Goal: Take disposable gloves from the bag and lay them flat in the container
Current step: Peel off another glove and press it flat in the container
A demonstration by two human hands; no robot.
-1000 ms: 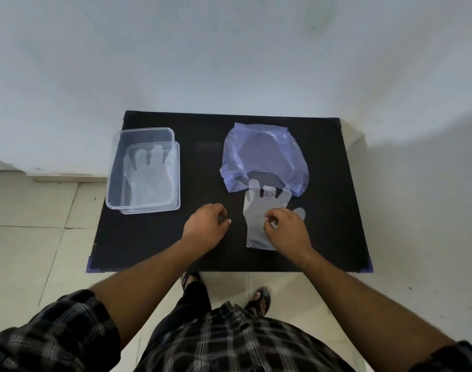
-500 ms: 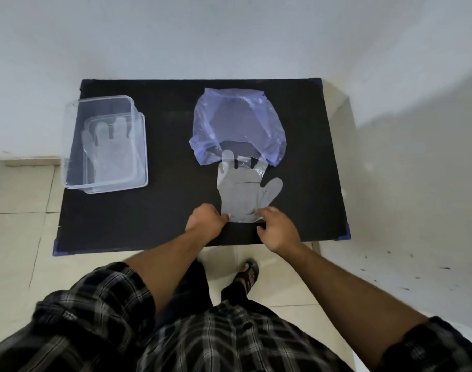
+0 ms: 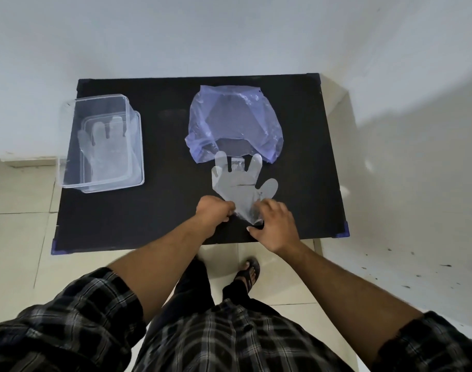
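A clear disposable glove lies on the black table, its fingertips at the mouth of the purple plastic bag. My left hand pinches the left corner of the glove's cuff. My right hand grips the crumpled right side of the cuff. A clear plastic container sits at the table's left edge with a glove lying flat inside it.
The table stands against a white wall, with tiled floor to the left and in front. My sandalled foot shows below the table's front edge. Purple corner caps mark the table's near corners.
The glove has slid out of the bag toward me, with its thumb now showing. Both hands moved back to the cuff near the front edge, and the cuff has bunched up.
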